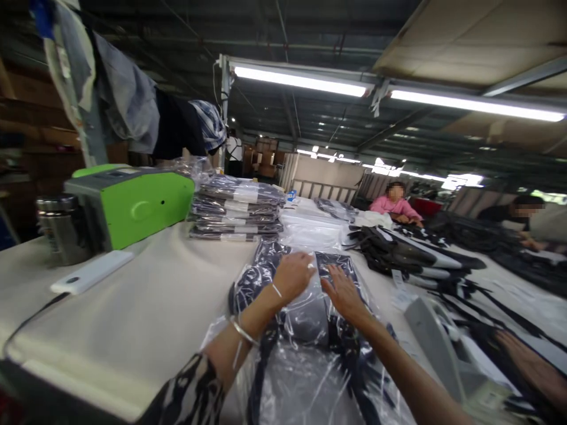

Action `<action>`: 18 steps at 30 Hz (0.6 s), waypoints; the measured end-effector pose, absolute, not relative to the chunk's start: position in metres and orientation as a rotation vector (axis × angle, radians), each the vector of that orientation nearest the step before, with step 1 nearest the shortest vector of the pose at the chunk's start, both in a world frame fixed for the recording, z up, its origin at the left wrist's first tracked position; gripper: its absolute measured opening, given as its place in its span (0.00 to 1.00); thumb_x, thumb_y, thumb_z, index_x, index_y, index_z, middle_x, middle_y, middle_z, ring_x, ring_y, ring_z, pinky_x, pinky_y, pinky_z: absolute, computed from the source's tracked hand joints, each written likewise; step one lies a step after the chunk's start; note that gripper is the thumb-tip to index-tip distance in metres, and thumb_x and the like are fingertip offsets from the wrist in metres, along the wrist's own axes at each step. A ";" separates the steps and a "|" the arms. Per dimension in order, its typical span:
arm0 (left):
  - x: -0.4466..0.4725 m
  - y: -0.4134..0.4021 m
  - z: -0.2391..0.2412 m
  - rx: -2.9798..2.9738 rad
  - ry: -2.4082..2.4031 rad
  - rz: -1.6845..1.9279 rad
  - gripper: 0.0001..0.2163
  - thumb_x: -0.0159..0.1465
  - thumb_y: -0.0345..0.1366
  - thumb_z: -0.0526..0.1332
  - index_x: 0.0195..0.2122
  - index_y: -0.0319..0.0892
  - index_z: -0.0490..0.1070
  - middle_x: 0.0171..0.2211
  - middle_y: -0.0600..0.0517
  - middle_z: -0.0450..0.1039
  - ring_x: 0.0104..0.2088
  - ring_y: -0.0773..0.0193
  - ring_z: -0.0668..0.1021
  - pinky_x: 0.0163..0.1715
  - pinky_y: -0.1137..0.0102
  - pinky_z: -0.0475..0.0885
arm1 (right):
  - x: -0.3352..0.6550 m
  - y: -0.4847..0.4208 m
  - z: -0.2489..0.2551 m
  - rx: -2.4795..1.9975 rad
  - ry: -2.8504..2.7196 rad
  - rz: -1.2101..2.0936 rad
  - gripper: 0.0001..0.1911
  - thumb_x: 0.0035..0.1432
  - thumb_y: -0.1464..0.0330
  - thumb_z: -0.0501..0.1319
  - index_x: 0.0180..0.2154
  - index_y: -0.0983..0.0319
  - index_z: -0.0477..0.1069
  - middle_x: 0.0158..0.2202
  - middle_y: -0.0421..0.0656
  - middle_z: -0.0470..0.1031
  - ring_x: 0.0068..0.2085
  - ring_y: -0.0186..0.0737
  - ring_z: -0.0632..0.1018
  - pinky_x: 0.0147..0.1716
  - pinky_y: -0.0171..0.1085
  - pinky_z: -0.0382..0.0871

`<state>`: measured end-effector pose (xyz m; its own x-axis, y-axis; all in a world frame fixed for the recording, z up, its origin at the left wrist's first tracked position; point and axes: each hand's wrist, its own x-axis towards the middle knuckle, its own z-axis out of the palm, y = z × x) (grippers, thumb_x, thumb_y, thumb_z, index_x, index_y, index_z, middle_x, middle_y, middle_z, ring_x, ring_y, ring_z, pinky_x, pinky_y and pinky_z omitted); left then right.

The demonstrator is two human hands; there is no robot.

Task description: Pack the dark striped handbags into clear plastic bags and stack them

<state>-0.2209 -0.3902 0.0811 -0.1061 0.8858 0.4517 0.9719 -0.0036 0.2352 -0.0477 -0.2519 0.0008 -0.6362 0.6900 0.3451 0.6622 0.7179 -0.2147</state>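
A clear plastic bag lies in front of me on the table, with a folded navy and grey item inside; its exact kind is hard to make out through the shine. My left hand is on the upper part of the bag, its fingers bent and closed at the plastic beside a pale strip down the middle. Just right of that strip, my right hand lies on the bag with its fingers stretched out and slightly spread.
Bagged garments are stacked behind the bag, beside a green and grey machine. A steel flask and a white power bank with a cable sit left. Black items and a grey device lie right. A pink-sleeved person works beyond.
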 end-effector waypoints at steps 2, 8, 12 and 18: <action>-0.260 -0.350 0.071 -1.838 -2.214 -0.695 0.17 0.70 0.38 0.55 0.58 0.38 0.68 0.61 0.40 0.67 0.63 0.52 0.67 0.62 0.56 0.61 | -0.064 -0.234 0.007 -1.132 -2.554 0.068 0.35 0.70 0.53 0.43 0.67 0.70 0.54 0.69 0.57 0.52 0.71 0.54 0.52 0.66 0.61 0.45; -0.352 -0.291 0.012 -1.616 -2.439 -0.481 0.22 0.70 0.43 0.54 0.61 0.35 0.66 0.66 0.34 0.59 0.68 0.44 0.58 0.64 0.44 0.52 | -0.102 -0.158 0.017 -1.286 -2.586 0.045 0.37 0.70 0.53 0.41 0.69 0.71 0.49 0.71 0.53 0.47 0.72 0.50 0.47 0.68 0.54 0.39; -0.374 -0.278 -0.032 -1.529 -2.484 -0.239 0.28 0.71 0.48 0.48 0.66 0.36 0.60 0.69 0.38 0.51 0.70 0.48 0.52 0.65 0.47 0.52 | -0.107 -0.097 -0.006 -1.374 -2.574 -0.041 0.37 0.69 0.52 0.41 0.69 0.71 0.49 0.72 0.52 0.46 0.72 0.49 0.47 0.69 0.53 0.36; -0.380 -0.273 -0.054 -1.536 -2.613 -0.240 0.32 0.71 0.52 0.44 0.70 0.35 0.50 0.72 0.40 0.42 0.71 0.49 0.50 0.65 0.52 0.55 | -0.085 -0.046 -0.062 -1.611 -2.587 0.122 0.37 0.69 0.52 0.39 0.69 0.69 0.48 0.72 0.48 0.47 0.72 0.48 0.47 0.68 0.54 0.41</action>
<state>-0.3802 -0.2730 -0.0541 -0.4857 0.8581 0.1666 0.8741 0.4783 0.0844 -0.0854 -0.0458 -0.0619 -0.4389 0.8978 0.0355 0.8905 0.4400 -0.1158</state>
